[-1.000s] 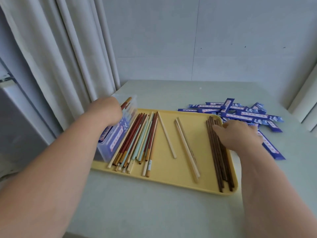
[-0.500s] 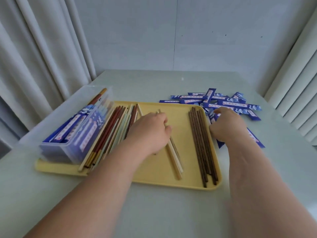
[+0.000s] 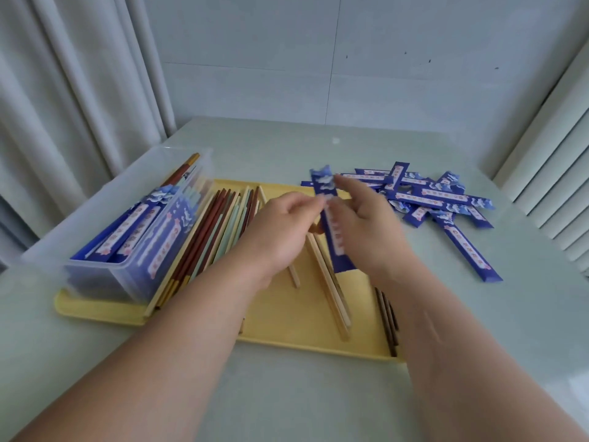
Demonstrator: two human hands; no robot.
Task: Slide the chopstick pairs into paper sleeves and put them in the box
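Sleeve pickup confirmed: half a second ago your right hand [image 3: 366, 228] worked the sleeve pile [image 3: 439, 199] at 2 o'clock; now its fingers grasp one paper sleeve [image 3: 333, 231] over the tray [image 3: 287, 330]. Left hand [image 3: 283, 228] has left the pale chopsticks [image 3: 331, 291]; its fingers curl at the sleeve's edge, grip unclear. Box [image 3: 105, 269] at 9 o'clock. No pair yet in hand.

One wide-angle head view looks forward and down, close over the worktop [image 3: 318, 397]; tray [image 3: 287, 327] sits centre, box [image 3: 95, 279] left, sleeves [image 3: 439, 199] right, wall [image 3: 350, 59] and curtains [image 3: 63, 90] behind.
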